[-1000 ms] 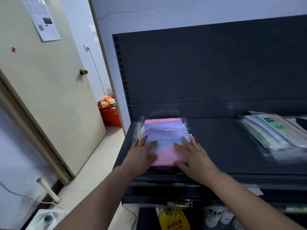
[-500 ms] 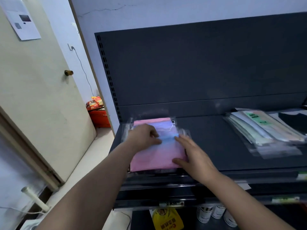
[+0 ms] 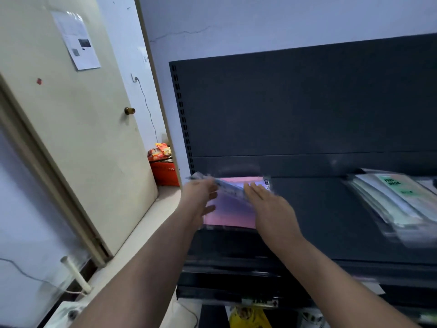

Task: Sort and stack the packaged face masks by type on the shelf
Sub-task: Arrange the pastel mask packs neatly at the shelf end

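A stack of pink-to-blue mask packs (image 3: 230, 215) lies at the left end of the dark shelf (image 3: 319, 223). My left hand (image 3: 201, 200) grips the left edge of the top pack (image 3: 228, 185), which is tilted up and blurred. My right hand (image 3: 269, 204) lies flat with straight fingers on the right side of the stack. A second pile of white and green mask packs (image 3: 397, 200) is fanned out at the right end of the shelf.
The shelf's dark back panel (image 3: 307, 110) rises behind. An open cream door (image 3: 82, 138) stands at left, with a red basket of snacks (image 3: 165, 172) on the floor past it. A yellow bag (image 3: 248, 318) sits on a lower shelf.
My left hand has moved to the stack's left edge and raised the top pack. My right hand slid further back on the stack. The view swung left.
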Demonstrator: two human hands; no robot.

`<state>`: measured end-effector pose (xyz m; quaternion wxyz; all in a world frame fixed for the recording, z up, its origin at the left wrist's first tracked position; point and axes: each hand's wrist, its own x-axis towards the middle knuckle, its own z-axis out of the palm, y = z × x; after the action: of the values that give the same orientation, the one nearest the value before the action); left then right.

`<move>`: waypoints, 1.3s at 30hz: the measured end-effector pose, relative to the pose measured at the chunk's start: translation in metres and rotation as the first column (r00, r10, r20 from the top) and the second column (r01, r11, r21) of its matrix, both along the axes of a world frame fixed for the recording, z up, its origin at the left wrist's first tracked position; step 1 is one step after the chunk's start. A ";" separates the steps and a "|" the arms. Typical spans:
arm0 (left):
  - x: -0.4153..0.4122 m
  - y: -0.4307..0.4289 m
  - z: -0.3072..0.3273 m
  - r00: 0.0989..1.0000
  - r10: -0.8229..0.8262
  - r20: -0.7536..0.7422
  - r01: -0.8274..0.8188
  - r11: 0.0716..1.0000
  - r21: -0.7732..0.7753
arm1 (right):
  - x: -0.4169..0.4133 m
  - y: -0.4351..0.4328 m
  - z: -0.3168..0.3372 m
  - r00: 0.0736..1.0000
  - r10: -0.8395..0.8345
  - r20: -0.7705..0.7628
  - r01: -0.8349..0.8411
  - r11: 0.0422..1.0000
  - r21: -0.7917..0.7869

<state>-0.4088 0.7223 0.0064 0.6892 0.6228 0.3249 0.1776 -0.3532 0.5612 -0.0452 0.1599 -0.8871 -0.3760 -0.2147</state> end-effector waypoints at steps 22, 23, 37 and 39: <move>-0.001 0.030 -0.068 0.781 0.077 -0.619 0.488 0.544 0.683 | 0.015 -0.012 -0.034 0.684 -0.137 -0.716 0.251 0.967 0.055; 0.004 0.032 -0.068 0.795 0.045 -0.604 0.462 0.601 0.652 | 0.015 -0.010 -0.032 0.672 -0.140 -0.727 0.272 0.960 0.066; 0.033 0.040 -0.065 0.779 -0.123 -0.614 0.576 0.526 0.626 | 0.044 0.002 -0.027 0.585 -0.141 -0.799 0.349 0.932 0.092; 0.040 0.042 -0.065 0.777 -0.134 -0.615 0.602 0.441 0.665 | 0.049 0.007 -0.029 0.601 -0.123 -0.790 0.302 0.950 0.081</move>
<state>-0.3691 0.7645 -0.0584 0.2233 0.9524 0.2073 -0.0094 -0.3045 0.5683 -0.0745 0.3703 -0.9091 -0.1371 0.1330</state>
